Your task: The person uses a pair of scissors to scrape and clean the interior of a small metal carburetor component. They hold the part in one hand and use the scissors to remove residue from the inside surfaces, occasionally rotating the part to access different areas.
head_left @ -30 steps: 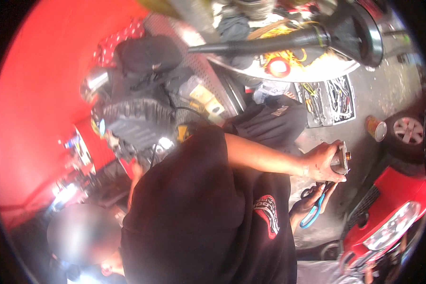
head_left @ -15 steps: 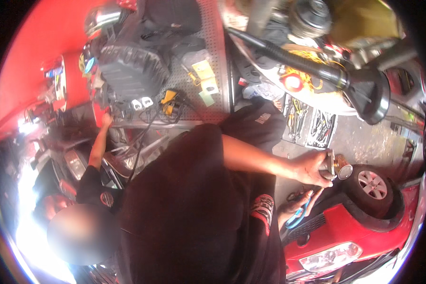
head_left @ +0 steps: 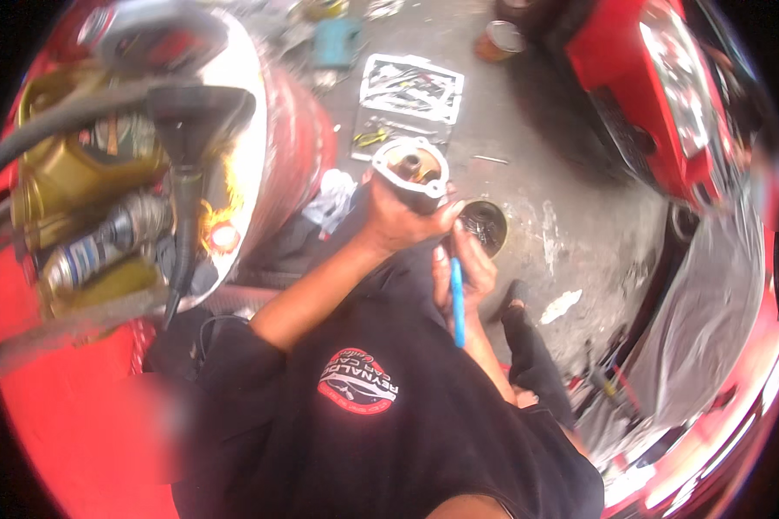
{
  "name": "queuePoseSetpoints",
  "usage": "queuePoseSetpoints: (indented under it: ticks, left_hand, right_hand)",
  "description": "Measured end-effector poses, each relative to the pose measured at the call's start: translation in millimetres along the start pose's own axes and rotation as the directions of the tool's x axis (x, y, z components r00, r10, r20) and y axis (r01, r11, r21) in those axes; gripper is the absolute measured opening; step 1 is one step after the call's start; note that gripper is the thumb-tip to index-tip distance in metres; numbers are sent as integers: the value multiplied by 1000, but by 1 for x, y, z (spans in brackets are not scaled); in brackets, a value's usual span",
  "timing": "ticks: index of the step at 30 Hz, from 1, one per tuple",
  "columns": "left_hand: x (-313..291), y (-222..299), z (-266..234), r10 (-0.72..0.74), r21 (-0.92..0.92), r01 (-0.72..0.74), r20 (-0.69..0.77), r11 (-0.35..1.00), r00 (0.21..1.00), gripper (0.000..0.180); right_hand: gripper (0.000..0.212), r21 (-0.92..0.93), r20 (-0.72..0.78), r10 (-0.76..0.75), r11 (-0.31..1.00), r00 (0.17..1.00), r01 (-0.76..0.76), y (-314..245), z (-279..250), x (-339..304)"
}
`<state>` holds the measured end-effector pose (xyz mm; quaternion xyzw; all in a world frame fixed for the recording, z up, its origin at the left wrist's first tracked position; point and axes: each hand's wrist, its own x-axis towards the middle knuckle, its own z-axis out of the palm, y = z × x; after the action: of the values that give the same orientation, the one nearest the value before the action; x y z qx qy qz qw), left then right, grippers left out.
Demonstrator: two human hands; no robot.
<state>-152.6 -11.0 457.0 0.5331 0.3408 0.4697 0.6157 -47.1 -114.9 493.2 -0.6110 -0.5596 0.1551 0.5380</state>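
Observation:
My left hand (head_left: 402, 221) is closed around a hollow metal housing (head_left: 416, 180) with a pale flanged rim. The housing's open side faces up, showing a brownish inside and a dark round piece in it. Close by on the right, my right hand (head_left: 473, 270) is closed on a blue-handled tool (head_left: 458, 303), whose handle points down toward my body. Its working end is hidden by the fingers. Just beyond my right hand is a round container (head_left: 503, 232) with dark, shiny contents. The two hands are close together in front of my dark shirt (head_left: 441, 415).
A tool tray (head_left: 455, 102) lies on the floor ahead. To the left, a red drum (head_left: 299, 138) stands beside a cluttered surface with a black funnel (head_left: 201, 121) and a spray can (head_left: 104, 242). A red car bumper (head_left: 593, 78) and a grey cover (head_left: 710, 294) are at right.
My view has swung round, so the drum side now lies left and the car upper right. Both hands now appear mid-view, still holding the housing and the blue-handled tool.

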Motion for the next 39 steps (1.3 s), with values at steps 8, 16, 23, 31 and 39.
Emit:
queuePoseSetpoints:
  ticks: [8, 16, 23, 31, 39]
  left_hand:
    - [-26, 48, 29, 165, -139, -130, 283, 982, 945, 38]
    - [-101, 24, -10, 209, -239, -117, 408, 964, 889, 58]
    - [-119, -22, -43, 266, -135, -230, 438, 964, 859, 92]
    - [-115, 1, -53, 352, -133, -327, 372, 936, 859, 67]
    - [-105, 7, -62, 377, -151, -346, 343, 926, 860, 60]
  right_hand:
    - [46, -55, -296, -10, 998, 955, -6, -59, -23, -60]
    - [45, -252, -445, -91, 967, 891, -27, -102, -1, -157]
    - [43, -412, -319, -98, 910, 943, -45, -124, 9, -181]
    - [44, -452, -253, -119, 892, 960, -8, -126, 16, -162]
    - [47, -454, -163, -141, 890, 976, 52, -121, 12, -153]
